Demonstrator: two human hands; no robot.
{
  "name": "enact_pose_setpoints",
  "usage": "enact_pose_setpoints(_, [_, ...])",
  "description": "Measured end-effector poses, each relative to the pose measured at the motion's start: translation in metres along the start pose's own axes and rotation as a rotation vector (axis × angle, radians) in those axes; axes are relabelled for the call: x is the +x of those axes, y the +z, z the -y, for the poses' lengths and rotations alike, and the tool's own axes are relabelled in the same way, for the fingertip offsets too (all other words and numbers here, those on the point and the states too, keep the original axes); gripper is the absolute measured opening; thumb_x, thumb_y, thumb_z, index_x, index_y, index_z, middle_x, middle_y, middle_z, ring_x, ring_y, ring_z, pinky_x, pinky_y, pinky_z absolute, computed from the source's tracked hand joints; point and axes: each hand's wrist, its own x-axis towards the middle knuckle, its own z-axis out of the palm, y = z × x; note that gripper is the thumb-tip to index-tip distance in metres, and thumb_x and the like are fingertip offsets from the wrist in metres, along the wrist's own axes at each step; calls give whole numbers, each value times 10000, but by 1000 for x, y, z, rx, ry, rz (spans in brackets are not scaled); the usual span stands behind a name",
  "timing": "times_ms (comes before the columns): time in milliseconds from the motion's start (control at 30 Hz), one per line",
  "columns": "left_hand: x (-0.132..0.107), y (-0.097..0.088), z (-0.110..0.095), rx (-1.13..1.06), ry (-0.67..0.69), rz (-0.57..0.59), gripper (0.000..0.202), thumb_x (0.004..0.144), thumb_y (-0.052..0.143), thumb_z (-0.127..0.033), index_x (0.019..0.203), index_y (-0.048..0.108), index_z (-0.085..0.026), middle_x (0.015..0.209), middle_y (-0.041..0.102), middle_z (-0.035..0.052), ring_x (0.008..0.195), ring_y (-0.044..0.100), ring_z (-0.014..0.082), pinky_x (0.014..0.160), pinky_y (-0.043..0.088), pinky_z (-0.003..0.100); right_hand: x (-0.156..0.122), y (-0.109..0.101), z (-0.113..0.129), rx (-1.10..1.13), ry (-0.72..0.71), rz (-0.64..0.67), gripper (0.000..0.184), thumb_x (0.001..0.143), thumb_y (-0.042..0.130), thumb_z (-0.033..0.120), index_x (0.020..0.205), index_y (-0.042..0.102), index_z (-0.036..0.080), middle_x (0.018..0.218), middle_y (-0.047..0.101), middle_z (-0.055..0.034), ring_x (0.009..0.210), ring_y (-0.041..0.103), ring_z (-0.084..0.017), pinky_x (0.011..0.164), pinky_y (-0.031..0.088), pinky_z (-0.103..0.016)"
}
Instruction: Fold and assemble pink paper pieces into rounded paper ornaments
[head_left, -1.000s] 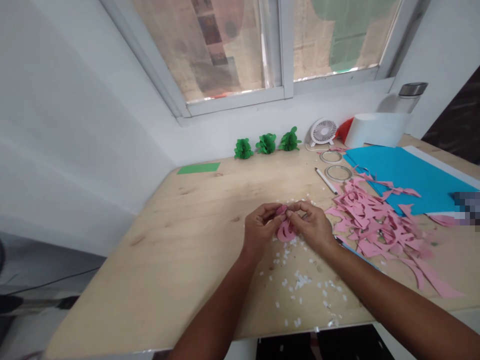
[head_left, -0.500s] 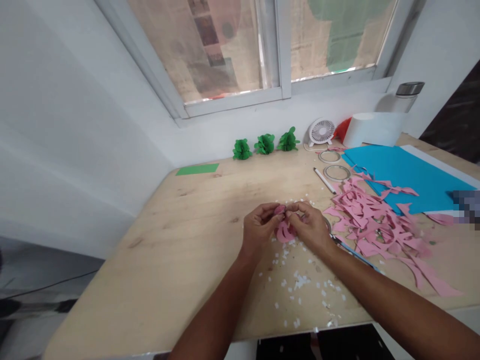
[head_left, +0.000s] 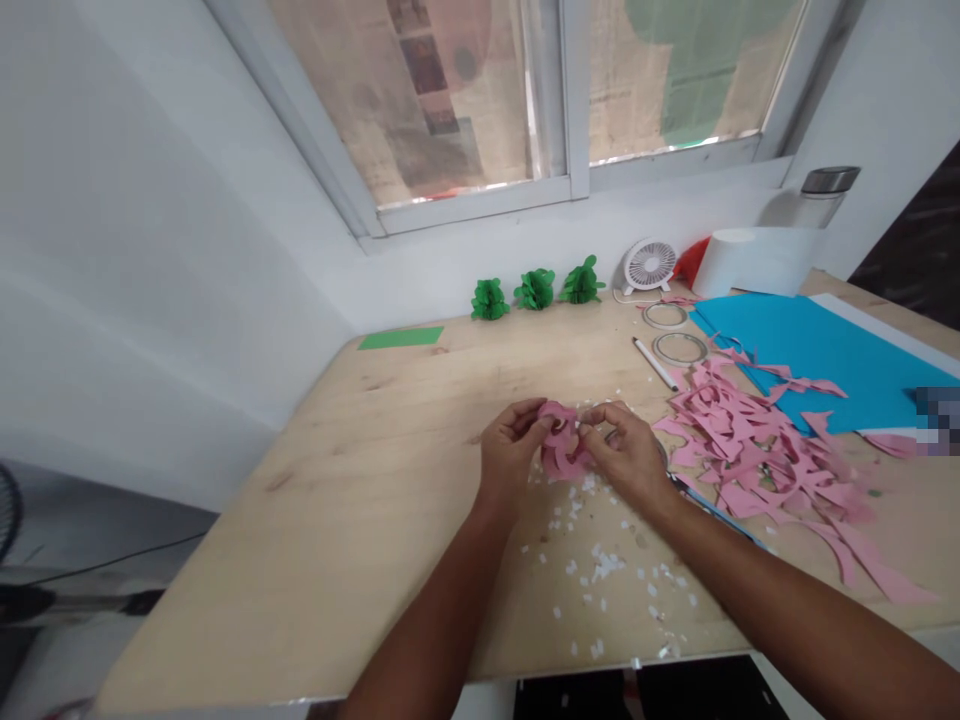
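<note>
Above the middle of the counter [head_left: 375,520], the pink paper piece [head_left: 564,464] sits between both hands: the left hand [head_left: 508,452] pinches its left side between thumb and fingers, while the right hand [head_left: 628,452] has its fingertips at the right edge, by a tiny white bit [head_left: 578,425]; whether they grip anything, I cannot tell. Such curved paper probably creases easily, so a light, steady pinch close to that edge should serve well, keeping the lower part off the white scraps [head_left: 606,565] nearby.
</note>
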Motion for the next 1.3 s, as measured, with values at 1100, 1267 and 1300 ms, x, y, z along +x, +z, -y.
enact_pose_setpoints(1100, [13,-17,-4,-344,-7,-148,353,642,754,-306,946,637,-170,887,694,52,740,650,139,725,500,285,0,-1,-2,53,-193,56,161,812,472,226,715,601,217,774,652,-44,811,587,-213,770,432,-359])
enact_pose_setpoints(1267, [13,-18,-3,-357,-28,-147,358,645,754,-306,954,636,-167,884,694,60,737,650,146,715,506,291,-1,0,0,47,-105,7,135,796,504,240,854,623,214,895,665,-55,917,592,-227,851,430,-385])
enact_pose_setpoints(1300, [13,-18,-3,-355,-29,-148,362,648,752,-311,959,634,-170,882,694,58,740,651,147,717,505,291,-2,1,0,44,-86,-5,174,790,510,241,922,620,214,943,665,-59,950,588,-231,871,426,-392])
